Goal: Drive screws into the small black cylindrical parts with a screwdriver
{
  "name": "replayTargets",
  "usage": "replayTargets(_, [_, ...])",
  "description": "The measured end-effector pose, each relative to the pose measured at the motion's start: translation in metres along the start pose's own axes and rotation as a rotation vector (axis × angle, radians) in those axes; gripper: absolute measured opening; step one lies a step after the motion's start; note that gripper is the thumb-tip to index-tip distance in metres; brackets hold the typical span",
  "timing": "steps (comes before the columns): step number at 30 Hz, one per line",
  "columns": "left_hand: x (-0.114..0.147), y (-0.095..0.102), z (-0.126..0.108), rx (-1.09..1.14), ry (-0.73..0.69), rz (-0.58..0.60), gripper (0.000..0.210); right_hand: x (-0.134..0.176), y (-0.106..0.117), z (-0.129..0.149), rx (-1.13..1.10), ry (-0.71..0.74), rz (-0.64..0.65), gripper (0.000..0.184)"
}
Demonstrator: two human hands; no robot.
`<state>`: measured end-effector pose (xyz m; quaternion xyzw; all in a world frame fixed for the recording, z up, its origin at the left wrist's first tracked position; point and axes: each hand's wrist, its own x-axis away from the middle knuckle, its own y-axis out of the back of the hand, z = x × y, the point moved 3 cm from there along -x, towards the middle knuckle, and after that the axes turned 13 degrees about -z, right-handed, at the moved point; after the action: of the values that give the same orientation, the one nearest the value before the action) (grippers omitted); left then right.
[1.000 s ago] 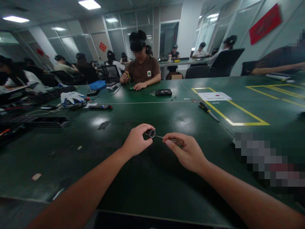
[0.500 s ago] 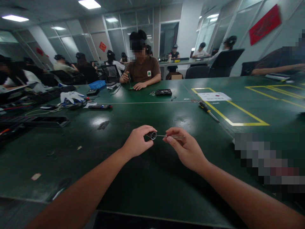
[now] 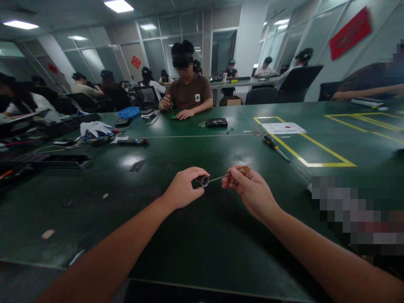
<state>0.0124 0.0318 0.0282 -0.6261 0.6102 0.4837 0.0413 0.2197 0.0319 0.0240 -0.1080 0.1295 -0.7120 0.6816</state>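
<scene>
Between the thumb and fingers of my left hand (image 3: 184, 187) is a small dark cylindrical part (image 3: 203, 181), its round, light-rimmed open end turned to the right. My right hand (image 3: 249, 189) pinches a thin screwdriver (image 3: 217, 178) by its handle, which is mostly covered by my fingers. The metal shaft slants down to the left, and its tip meets the rim of the cylinder's open end. I cannot tell how far inside the tip reaches. Both hands are just above the green table (image 3: 195, 244).
A black-and-yellow screwdriver (image 3: 275, 147) lies beyond my right hand, near a paper sheet (image 3: 284, 128) and yellow tape (image 3: 328, 164). At the back left are white gloves (image 3: 96, 129), a pen-shaped tool (image 3: 132, 142) and a blue tray (image 3: 128, 112). A co-worker (image 3: 189, 90) sits opposite beside a black device (image 3: 216, 122).
My right hand has turned and its end of the screwdriver has risen, so the shaft now slants instead of lying nearly level. My left hand with the cylinder has barely moved.
</scene>
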Motion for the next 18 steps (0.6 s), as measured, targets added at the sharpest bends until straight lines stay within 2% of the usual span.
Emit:
replayTargets(4, [-0.001, 0.001, -0.001, -0.003, 0.005, -0.019, 0.038, 0.003, 0.001, 0.002, 0.124, 0.156, 0.022, 0.027])
replayTargets(8, [-0.001, 0.002, -0.002, 0.008, 0.029, -0.041, 0.032, 0.006, 0.000, 0.003, 0.256, 0.229, 0.075, 0.025])
replayTargets(11, [-0.002, 0.003, -0.001, -0.019, 0.067, -0.086, 0.024, 0.008, -0.001, 0.004, 0.271, 0.249, 0.108, 0.022])
replayTargets(14, [-0.002, 0.005, 0.002, -0.060, 0.087, -0.132, 0.027, 0.011, -0.002, 0.004, 0.303, 0.255, 0.122, 0.021])
replayTargets(18, [-0.002, 0.007, 0.002, -0.080, 0.082, -0.189, 0.031, 0.010, -0.004, 0.001, 0.219, 0.165, 0.135, 0.022])
